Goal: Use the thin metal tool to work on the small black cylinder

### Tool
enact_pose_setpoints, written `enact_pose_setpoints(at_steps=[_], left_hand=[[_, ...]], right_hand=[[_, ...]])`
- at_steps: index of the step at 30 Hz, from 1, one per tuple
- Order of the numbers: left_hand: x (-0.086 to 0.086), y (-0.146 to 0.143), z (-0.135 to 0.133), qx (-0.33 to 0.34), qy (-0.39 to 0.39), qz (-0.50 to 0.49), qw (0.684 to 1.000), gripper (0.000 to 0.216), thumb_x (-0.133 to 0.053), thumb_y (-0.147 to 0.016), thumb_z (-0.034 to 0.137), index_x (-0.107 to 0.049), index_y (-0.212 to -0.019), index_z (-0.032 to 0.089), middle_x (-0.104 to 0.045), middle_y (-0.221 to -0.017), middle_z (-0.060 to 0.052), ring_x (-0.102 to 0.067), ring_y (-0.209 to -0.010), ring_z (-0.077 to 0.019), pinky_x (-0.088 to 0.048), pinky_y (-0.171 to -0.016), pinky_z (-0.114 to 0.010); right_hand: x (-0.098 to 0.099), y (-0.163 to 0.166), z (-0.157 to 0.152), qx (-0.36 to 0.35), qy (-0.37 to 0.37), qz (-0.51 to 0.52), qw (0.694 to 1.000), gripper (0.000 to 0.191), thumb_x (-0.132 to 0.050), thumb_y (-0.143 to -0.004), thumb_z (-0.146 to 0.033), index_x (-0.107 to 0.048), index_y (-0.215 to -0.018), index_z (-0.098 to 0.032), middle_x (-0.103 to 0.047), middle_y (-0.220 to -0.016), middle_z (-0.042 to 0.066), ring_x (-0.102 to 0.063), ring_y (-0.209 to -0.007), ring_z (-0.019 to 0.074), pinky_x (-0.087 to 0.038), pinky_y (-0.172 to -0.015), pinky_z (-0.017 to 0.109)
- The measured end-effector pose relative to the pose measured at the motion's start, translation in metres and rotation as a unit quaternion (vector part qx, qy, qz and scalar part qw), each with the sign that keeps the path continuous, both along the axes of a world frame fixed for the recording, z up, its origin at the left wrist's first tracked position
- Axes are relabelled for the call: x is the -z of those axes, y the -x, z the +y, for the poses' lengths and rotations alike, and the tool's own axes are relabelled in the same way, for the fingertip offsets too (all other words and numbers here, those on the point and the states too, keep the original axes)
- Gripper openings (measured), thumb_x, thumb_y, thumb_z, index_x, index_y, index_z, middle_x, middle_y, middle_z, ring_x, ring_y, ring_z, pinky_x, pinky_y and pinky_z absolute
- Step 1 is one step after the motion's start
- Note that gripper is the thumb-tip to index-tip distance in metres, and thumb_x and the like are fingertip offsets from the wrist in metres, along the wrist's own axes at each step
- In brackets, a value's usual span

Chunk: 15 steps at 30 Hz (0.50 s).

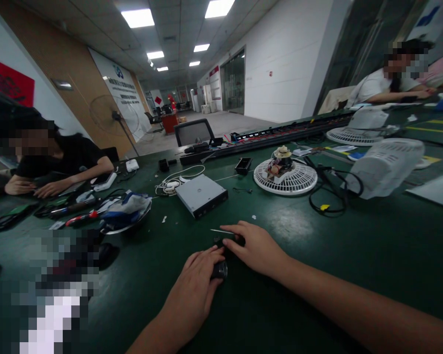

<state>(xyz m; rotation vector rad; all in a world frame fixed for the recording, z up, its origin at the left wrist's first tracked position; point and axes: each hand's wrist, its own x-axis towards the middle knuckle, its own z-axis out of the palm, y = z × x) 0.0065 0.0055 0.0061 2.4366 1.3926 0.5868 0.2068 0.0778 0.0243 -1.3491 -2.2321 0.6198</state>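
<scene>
left hand (pixel 197 282) curled round a dark, glossy, rounded piece (pixel 220 270) on the smooth green desk (pixel 262 314), right hand (pixel 256 243) grasping a slim metal rod (pixel 220 230) just beyond it, boxy grey drive (pixel 201 191) ahead, round slatted white grille (pixel 301 181) farther right

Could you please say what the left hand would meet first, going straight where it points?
The left hand would probably meet the right hand, just ahead of it, though depth is unclear.

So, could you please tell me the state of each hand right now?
Left hand: closed on a dark, glossy object.
Right hand: holding a slim metal-shafted tool.
</scene>
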Motion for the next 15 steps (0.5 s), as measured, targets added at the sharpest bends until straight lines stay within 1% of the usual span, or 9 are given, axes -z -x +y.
enact_pose_setpoints(at_steps=[4,7,10,12,15], left_hand=[[0.0001,-0.0005,0.0011,0.002,-0.015,0.011,1.000,0.044,-0.053,-0.087,0.006,-0.052,-0.127,0.025,-0.061,-0.139,-0.009,-0.053,-0.133,-0.0272,-0.040,-0.111,-0.058],[-0.0015,-0.0011,0.0006,0.003,-0.016,0.020,1.000,0.045,-0.051,-0.088,0.006,-0.051,-0.128,0.024,-0.061,-0.138,-0.009,-0.050,-0.135,-0.0277,-0.037,-0.113,-0.060],[-0.0039,-0.0014,-0.0006,0.008,-0.009,0.027,1.000,0.044,-0.050,-0.089,0.007,-0.050,-0.129,0.024,-0.061,-0.138,-0.009,-0.048,-0.137,-0.0269,-0.035,-0.114,-0.060],[-0.0051,-0.0014,-0.0013,0.014,-0.004,0.027,1.000,0.045,-0.049,-0.089,0.006,-0.050,-0.130,0.024,-0.061,-0.138,-0.009,-0.047,-0.138,-0.0261,-0.034,-0.116,-0.059],[-0.0061,-0.0013,-0.0021,0.032,-0.001,0.021,0.999,0.047,-0.050,-0.089,0.006,-0.049,-0.132,0.025,-0.062,-0.136,-0.008,-0.050,-0.135,-0.0249,-0.035,-0.116,-0.056]], right_hand=[[0.0019,0.0024,0.0007,-0.032,-0.040,-0.048,0.998,0.035,-0.055,-0.094,-0.030,-0.067,-0.127,-0.030,-0.066,-0.094,0.006,-0.061,-0.085,0.0206,-0.043,-0.075,0.032],[0.0033,0.0026,-0.0007,-0.053,-0.057,-0.061,0.995,0.034,-0.055,-0.092,-0.028,-0.070,-0.123,-0.031,-0.065,-0.091,0.005,-0.061,-0.086,0.0207,-0.043,-0.075,0.031],[0.0029,0.0026,-0.0013,-0.040,-0.047,-0.047,0.997,0.026,-0.054,-0.092,-0.025,-0.075,-0.107,-0.028,-0.064,-0.086,0.004,-0.061,-0.083,0.0186,-0.041,-0.071,0.029],[0.0031,0.0028,-0.0012,-0.024,-0.041,-0.032,0.998,0.021,-0.055,-0.093,-0.027,-0.076,-0.097,-0.025,-0.064,-0.083,0.003,-0.060,-0.079,0.0173,-0.040,-0.068,0.028],[0.0052,0.0029,-0.0003,-0.018,-0.036,-0.018,0.999,0.014,-0.063,-0.089,-0.030,-0.075,-0.087,-0.023,-0.063,-0.081,0.002,-0.059,-0.078,0.0167,-0.039,-0.066,0.028]])
